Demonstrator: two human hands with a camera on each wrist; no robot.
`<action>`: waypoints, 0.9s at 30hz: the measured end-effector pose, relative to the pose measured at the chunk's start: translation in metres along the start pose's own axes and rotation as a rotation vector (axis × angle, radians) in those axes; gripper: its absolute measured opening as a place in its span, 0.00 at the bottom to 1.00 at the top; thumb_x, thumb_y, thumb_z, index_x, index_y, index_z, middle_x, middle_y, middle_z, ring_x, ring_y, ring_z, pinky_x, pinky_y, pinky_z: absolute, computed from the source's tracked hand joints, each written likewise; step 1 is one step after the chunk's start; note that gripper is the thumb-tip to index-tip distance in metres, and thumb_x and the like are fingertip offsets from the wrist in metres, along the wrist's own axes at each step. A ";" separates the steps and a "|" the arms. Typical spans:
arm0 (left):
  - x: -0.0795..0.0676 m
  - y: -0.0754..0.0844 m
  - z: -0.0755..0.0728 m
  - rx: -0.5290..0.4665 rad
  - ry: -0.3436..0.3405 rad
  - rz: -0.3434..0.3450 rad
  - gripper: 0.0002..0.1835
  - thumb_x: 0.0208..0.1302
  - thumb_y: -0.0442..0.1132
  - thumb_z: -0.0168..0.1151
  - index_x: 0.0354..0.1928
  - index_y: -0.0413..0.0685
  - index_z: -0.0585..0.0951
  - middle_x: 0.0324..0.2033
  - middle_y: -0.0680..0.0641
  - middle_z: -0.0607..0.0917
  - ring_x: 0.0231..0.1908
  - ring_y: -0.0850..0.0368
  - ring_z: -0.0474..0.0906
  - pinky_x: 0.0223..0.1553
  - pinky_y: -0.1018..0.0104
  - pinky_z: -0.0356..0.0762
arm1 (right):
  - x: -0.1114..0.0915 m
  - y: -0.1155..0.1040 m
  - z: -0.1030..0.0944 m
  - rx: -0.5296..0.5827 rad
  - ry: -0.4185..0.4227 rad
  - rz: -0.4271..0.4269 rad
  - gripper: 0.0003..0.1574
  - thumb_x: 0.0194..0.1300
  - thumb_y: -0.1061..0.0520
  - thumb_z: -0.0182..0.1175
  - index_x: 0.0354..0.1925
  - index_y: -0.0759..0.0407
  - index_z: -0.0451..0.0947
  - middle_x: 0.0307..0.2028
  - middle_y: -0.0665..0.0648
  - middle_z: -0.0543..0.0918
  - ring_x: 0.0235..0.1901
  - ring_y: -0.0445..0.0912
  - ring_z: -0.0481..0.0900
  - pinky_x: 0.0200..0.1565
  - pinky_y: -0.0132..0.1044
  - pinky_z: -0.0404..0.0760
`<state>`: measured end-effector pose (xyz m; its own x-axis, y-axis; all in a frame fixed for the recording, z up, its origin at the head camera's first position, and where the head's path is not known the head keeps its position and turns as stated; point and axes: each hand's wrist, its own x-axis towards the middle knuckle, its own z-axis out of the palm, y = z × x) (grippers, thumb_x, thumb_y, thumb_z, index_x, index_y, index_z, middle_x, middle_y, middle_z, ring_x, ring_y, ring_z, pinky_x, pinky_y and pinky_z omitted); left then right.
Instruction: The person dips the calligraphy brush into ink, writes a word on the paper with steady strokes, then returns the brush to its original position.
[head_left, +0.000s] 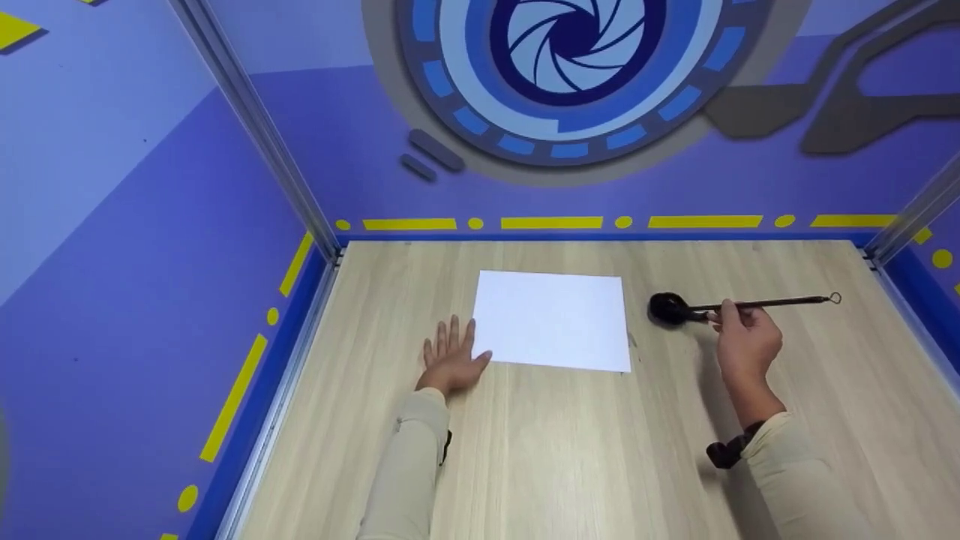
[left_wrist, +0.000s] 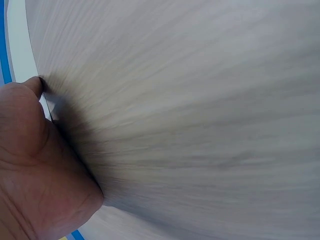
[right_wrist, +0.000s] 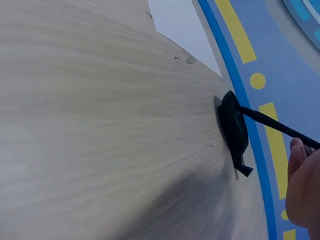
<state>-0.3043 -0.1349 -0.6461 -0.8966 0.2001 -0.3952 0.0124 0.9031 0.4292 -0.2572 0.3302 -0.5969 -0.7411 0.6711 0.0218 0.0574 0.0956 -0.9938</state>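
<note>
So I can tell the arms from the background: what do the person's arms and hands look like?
The left sleeve and right sleeve are long and beige. The left hand and right hand are gloveless. A black device shows at the right cuff; a black piece edges the left sleeve, mostly hidden.

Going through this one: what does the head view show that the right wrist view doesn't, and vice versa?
Only the head view: the left grip, fingers spread, at the left edge of the white sheet, which shows whole here; also the wire loop ending the black rod, and both sleeves.

Only the right wrist view: the black dish in side profile.

Both: the right grip holding the rod, the dish, at least part of the sheet, the tabletop and yellow wall markings.
</note>
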 end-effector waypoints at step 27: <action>0.002 -0.002 0.000 -0.005 -0.006 0.006 0.46 0.80 0.69 0.41 0.87 0.66 0.35 0.86 0.49 0.23 0.86 0.42 0.15 0.82 0.33 0.17 | -0.007 -0.005 -0.007 -0.199 -0.040 -0.180 0.18 0.77 0.50 0.62 0.51 0.61 0.88 0.31 0.34 0.88 0.33 0.25 0.83 0.36 0.18 0.78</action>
<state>-0.3059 -0.1363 -0.6477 -0.8936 0.2076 -0.3980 0.0153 0.9001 0.4353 -0.2476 0.3302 -0.5913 -0.7771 0.6006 0.1882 0.0491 0.3560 -0.9332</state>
